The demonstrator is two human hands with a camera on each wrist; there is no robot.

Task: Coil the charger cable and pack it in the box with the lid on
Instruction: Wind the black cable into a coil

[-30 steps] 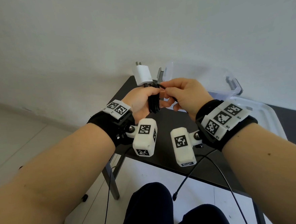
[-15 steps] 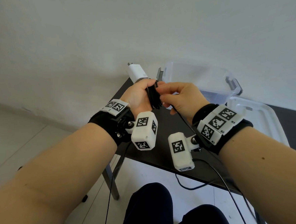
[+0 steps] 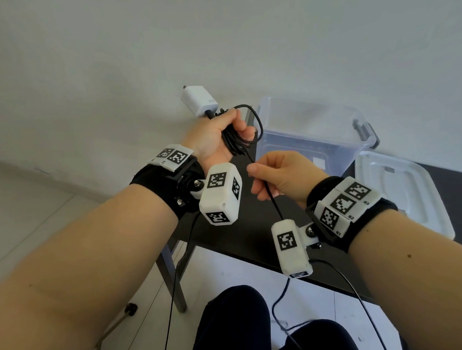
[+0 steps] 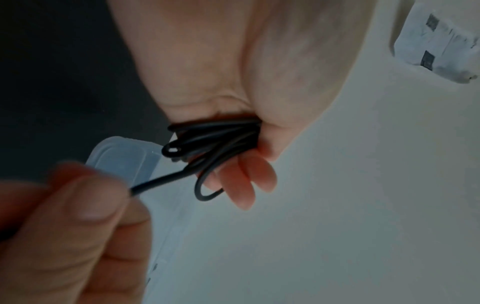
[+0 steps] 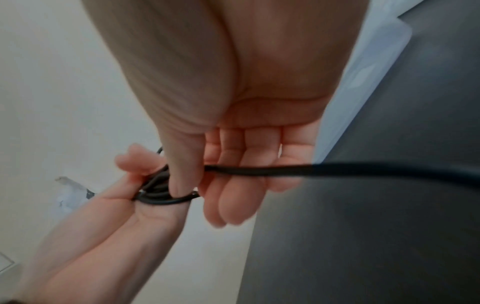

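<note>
My left hand [image 3: 221, 137] grips a bundle of black charger cable [image 3: 233, 144] above the table's left corner, and the white plug adapter [image 3: 199, 100] sticks up from that fist. In the left wrist view the cable loops [image 4: 215, 139] cross the curled fingers [image 4: 249, 181]. Below and to the right, my right hand [image 3: 276, 177] pinches the loose cable strand [image 3: 274, 203] between thumb and fingers. The strand [image 5: 285, 170] crosses the right hand's fingers [image 5: 233, 195] and trails down toward my lap. The clear plastic box [image 3: 315, 139] stands open behind the hands, with its lid [image 3: 400, 190] lying flat to its right.
The black table [image 3: 228, 229] stands against a white wall, its metal leg [image 3: 171, 282] over tiled floor. My knees [image 3: 235, 330] are under its front edge. Thin black camera leads [image 3: 349, 284] hang from both wrist units.
My right hand has moved down and away from the bundle, drawing the strand taut. The left hand has lifted and tilted the adapter leftward, and a new loop shows beside the bundle.
</note>
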